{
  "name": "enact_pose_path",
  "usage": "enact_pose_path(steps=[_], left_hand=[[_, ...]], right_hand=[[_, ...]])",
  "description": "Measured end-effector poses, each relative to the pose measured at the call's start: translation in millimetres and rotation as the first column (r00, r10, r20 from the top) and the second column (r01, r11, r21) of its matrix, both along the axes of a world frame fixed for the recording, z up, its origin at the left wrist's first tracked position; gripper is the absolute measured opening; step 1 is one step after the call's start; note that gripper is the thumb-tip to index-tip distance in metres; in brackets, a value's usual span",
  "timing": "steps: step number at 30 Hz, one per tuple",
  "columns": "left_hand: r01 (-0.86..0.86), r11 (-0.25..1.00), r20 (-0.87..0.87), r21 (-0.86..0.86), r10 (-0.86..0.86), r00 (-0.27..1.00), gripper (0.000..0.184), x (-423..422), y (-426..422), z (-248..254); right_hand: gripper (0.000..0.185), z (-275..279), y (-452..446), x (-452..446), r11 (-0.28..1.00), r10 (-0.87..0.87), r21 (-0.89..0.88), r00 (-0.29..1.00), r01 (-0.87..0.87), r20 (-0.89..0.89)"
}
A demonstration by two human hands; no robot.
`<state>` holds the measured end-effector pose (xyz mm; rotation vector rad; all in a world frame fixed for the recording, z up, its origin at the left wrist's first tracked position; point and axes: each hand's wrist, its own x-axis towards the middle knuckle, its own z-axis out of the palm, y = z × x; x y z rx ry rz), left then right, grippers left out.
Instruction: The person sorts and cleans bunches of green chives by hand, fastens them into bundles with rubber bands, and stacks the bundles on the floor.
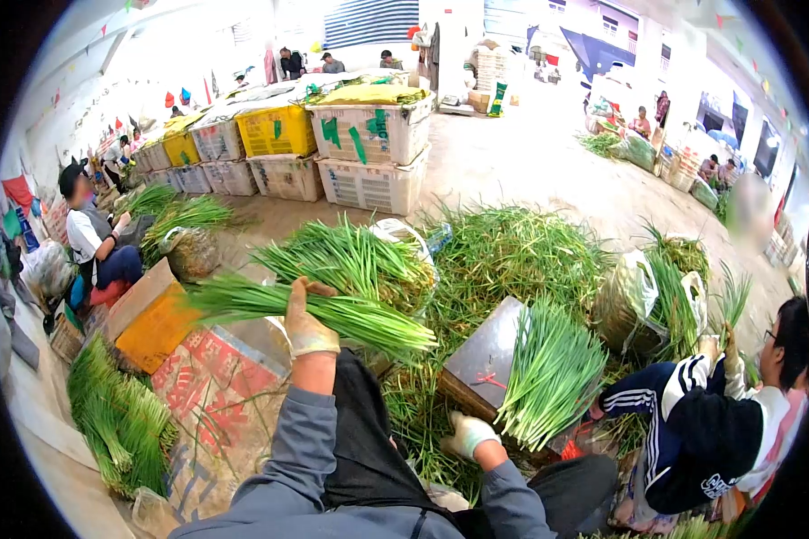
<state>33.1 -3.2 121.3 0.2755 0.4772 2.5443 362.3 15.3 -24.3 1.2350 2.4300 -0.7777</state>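
My left hand (310, 325), in a pale glove, is wrapped round a bunch of long green stalks (368, 323) held level above my lap. The leafy end points left and the pale cut ends point right. Lower down, my right hand (467, 436), also gloved, is beside the near edge of a low grey-topped board (485, 355); its fingers are partly hidden and look curled. On that board lie a loose bundle of green stalks (553, 373) and a small red tie (488, 380).
A large heap of stalks (521, 260) lies ahead, with another pile (117, 422) at the left. Stacked crates (373, 184) stand behind. One co-worker (719, 413) sits close at the right holding stalks; another (99, 238) sits at the left. An orange-sided box (157, 328) is near my left.
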Motion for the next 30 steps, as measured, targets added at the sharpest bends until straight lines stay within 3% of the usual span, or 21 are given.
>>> enact_pose_path(steps=[1, 2, 4, 5, 6, 8, 10, 11, 12, 14, 15, 16, 17, 20, 21, 22, 24, 26, 27, 30], left_hand=[[0.006, 0.986, -0.014, -0.165, -0.009, 1.0, 0.02, 10.3, 1.1, 3.9], [0.011, 0.943, -0.022, -0.332, -0.02, 1.0, 0.022, 22.3, 2.4, 3.7], [0.124, 0.917, 0.019, -0.379, -0.126, 0.992, 0.025, 53.4, 11.8, -1.8], [0.101, 0.862, -0.01, -0.497, -0.122, 0.992, 0.024, 77.3, 13.3, 5.9], [0.123, 0.861, -0.054, -0.494, -0.171, 0.984, 0.025, 96.9, 17.1, 1.2], [0.389, 0.773, 0.08, -0.501, -0.406, 0.911, 0.032, 110.2, 25.1, -16.4], [0.596, 0.695, 0.046, -0.401, -0.635, 0.771, 0.036, 111.5, 16.8, -17.3], [0.705, 0.621, -0.069, -0.342, -0.765, 0.641, 0.048, 103.5, 18.9, -29.3], [0.784, 0.499, -0.153, -0.369, -0.864, 0.479, 0.065, 94.0, 19.8, -41.4], [0.696, 0.51, -0.317, -0.505, -0.86, 0.4, 0.079, 98.8, 6.3, -50.7], [0.714, 0.478, -0.297, -0.512, -0.878, 0.375, 0.079, 103.4, 6.8, -57.6], [0.788, 0.356, -0.229, -0.502, -0.934, 0.276, 0.079, 106.7, 5.4, -65.0], [0.844, 0.238, -0.168, -0.481, -0.97, 0.178, 0.079, 108.3, 3.7, -71.1], [0.864, 0.257, -0.148, -0.433, -0.966, 0.213, 0.075, 124.0, 9.9, -80.5], [0.819, 0.294, -0.006, -0.494, -0.942, 0.334, 0.062, 123.5, 8.3, -79.7], [0.82, 0.293, -0.001, -0.491, -0.942, 0.336, 0.062, 119.0, 10.8, -84.0], [0.711, 0.463, -0.07, -0.529, -0.859, 0.507, 0.047, 102.2, 21.1, -92.0], [0.732, 0.589, -0.009, -0.344, -0.781, 0.624, 0.04, 88.7, 25.2, -76.1], [0.715, 0.625, -0.028, -0.314, -0.759, 0.651, 0.038, 76.8, 28.5, -78.1], [0.695, 0.674, -0.059, -0.251, -0.727, 0.684, 0.035, 53.4, 37.3, -82.1]], right_hand=[[0.066, 2.8, 1.0, -3.3, 0.961, -0.064, 0.219, 0.905, 0.17, -0.42], [0.072, 42.3, -3.8, -15.5, 0.921, -0.172, 0.167, 0.751, 0.353, -0.638], [0.092, 105.6, -6.0, -34.6, 0.813, 0.109, 0.484, 0.731, 0.324, -0.673], [0.091, 115.5, -3.7, -50.8, 0.802, 0.149, 0.5, 0.702, 0.326, -0.696], [0.09, 120.2, -4.6, -61.8, 0.792, 0.183, 0.512, 0.671, 0.331, -0.718], [0.075, 80.9, 14.3, -75.7, 0.922, -0.003, 0.245, 0.637, 0.301, -0.771], [0.049, 56.8, 28.5, -64.7, 0.961, -0.067, 0.079, 0.502, 0.264, -0.862], [0.045, 60.2, 31.4, -53.9, 0.979, -0.196, -0.138, 0.497, 0.151, -0.845], [0.041, 64.8, 32.0, -42.5, 0.934, -0.325, -0.356, 0.497, 0.033, -0.805], [0.038, 70.5, 28.8, -26.8, 0.777, -0.494, -0.609, 0.448, -0.157, -0.745], [0.039, 58.7, 33.2, -24.3, 0.728, -0.521, -0.654, 0.456, -0.204, -0.722], [0.037, 64.1, 29.0, -21.4, 0.64, -0.575, -0.71, 0.429, -0.294, -0.696], [0.036, 65.9, 22.7, -22.7, 0.585, -0.625, -0.762, 0.443, -0.279, -0.642], [0.035, 52.1, 16.5, -28.4, 0.525, -0.66, -0.798, 0.45, -0.295, -0.601], [0.036, 47.0, 12.8, -28.3, 0.523, -0.652, -0.79, 0.446, -0.32, -0.612], [0.036, 42.0, 7.5, -24.2, 0.519, -0.654, -0.794, 0.451, -0.317, -0.608], [0.037, 32.3, -7.5, -8.7, 0.693, -0.496, -0.708, 0.621, -0.137, -0.606], [0.034, 25.7, -26.4, 12.8, 0.815, -0.357, -0.579, 0.785, -0.002, -0.506], [0.032, 20.2, -31.9, 24.6, 0.743, -0.424, -0.666, 0.814, 0.062, -0.398], [0.035, 5.2, -39.1, 46.3, 0.728, -0.478, -0.666, 0.817, 0.164, -0.321]])
